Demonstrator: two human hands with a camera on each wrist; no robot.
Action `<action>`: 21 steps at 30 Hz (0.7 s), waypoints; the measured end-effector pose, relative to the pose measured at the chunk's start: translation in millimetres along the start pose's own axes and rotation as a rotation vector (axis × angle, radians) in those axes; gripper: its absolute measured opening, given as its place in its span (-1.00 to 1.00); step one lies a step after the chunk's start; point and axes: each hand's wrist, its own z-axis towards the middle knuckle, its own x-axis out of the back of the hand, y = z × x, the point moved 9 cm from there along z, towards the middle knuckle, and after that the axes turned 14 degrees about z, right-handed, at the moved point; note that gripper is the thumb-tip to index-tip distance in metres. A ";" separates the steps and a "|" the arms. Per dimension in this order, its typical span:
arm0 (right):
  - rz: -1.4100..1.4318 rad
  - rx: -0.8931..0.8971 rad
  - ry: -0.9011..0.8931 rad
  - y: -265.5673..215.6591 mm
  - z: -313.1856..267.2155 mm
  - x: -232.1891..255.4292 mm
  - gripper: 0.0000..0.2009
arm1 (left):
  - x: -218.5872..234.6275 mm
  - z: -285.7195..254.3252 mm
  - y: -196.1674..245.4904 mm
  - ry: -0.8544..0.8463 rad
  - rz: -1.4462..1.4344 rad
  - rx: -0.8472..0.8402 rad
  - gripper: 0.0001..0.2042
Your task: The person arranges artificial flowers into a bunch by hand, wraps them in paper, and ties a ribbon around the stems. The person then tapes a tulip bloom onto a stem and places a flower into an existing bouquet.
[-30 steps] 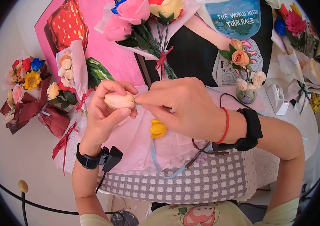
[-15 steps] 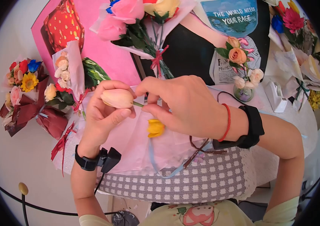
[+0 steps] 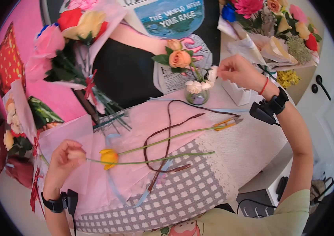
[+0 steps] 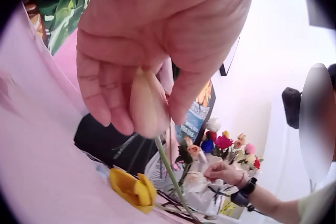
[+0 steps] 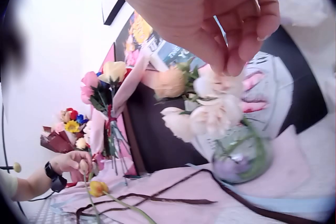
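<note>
My left hand [image 3: 64, 161] holds a pale cream tulip [image 4: 148, 103] by its head, fingers on one side and thumb on the other. From it a long green stem [image 3: 182, 155] runs right, across the front of a yellow tulip [image 3: 108, 158] lying on pink paper [image 3: 68, 133]. Raised at the right, my right hand [image 3: 242, 74] has bent fingers drawn together and nothing visible between them. In the right wrist view its fingertips overlap white flowers [image 5: 215, 116] in a glass vase [image 5: 241, 155]; whether they touch cannot be told.
Brown cord [image 3: 169, 135], blue ribbon [image 3: 116, 188] and orange-handled cutters [image 3: 225, 124] lie on the table. A tied bouquet [image 3: 90, 84] rests at the back left. A white dispenser [image 3: 236, 94] stands beside the vase, with wrapped bouquets [image 3: 275, 51] behind it.
My right hand has left the tulip's stem and moved far right, while my left hand still holds the flower. The view has shifted right, and the full stem now shows.
</note>
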 end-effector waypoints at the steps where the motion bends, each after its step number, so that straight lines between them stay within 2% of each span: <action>1: -0.048 -0.075 0.017 14.2 -10.0 9.9 -0.89 | -2.6 1.1 -1.1 -0.018 -0.001 -0.008 -0.69; 3: -0.095 -0.161 0.038 34.5 -27.1 21.9 -0.89 | -9.8 0.7 -8.3 -0.078 0.135 0.077 -0.71; 5: -0.062 -0.225 -0.044 50.0 -41.3 16.5 -0.90 | -15.6 1.3 -5.7 -0.090 0.203 0.076 -0.70; 7: -0.032 -0.258 -0.059 51.7 -51.2 8.2 -0.87 | -23.9 2.5 -7.6 -0.150 0.386 0.104 -0.69; 9: -0.419 -0.144 -0.054 41.1 -53.9 5.7 -0.80 | -29.4 5.0 -1.0 -0.141 0.485 0.043 -0.68; 11: -0.487 -0.128 0.013 45.6 -55.2 9.1 -0.73 | -31.4 4.3 7.1 -0.125 0.590 -0.004 -0.67; 13: -0.777 0.094 0.312 17.2 -59.0 23.0 -0.58 | -34.2 2.3 22.4 -0.098 0.663 -0.086 -0.63; 14: -0.769 0.098 0.310 14.9 -58.8 22.7 -0.58 | -33.9 1.7 23.4 -0.096 0.667 -0.078 -0.63; 16: -0.704 -0.406 0.102 57.9 -62.6 24.2 -0.42 | -34.3 0.8 24.9 -0.103 0.675 -0.091 -0.60; 21: -0.621 -0.371 0.145 85.1 -65.1 31.6 -0.41 | -34.9 0.2 23.9 -0.119 0.682 -0.141 -0.60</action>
